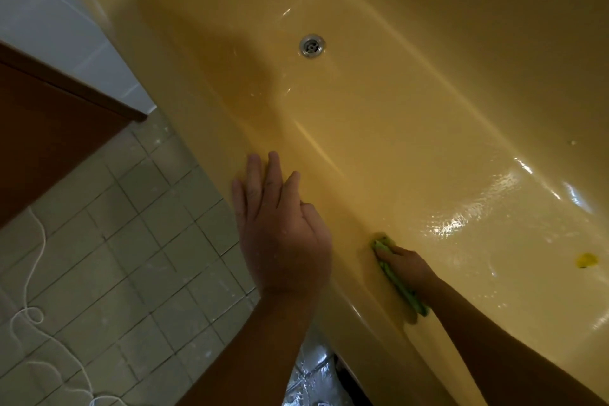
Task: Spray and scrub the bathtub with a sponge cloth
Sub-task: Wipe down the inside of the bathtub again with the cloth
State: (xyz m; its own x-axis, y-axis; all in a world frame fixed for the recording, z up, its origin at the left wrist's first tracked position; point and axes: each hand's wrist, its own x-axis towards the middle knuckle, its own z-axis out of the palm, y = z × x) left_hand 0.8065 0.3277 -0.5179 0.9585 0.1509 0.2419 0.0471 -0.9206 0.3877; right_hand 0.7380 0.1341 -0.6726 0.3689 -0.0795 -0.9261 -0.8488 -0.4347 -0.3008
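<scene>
The floor [138,290] at the near left is laid with small pale square tiles in a grid of darker joints. A thin white cord [34,277] lies loose across it, looping and curling toward the near edge. Farther left, a brown wooden panel [49,138] with a darker edge strip slants over the tiles. Beyond that, at the far left, stands a wall [43,3] of larger white tiles. Wet, glistening tiles [313,379] show at the near edge.
</scene>
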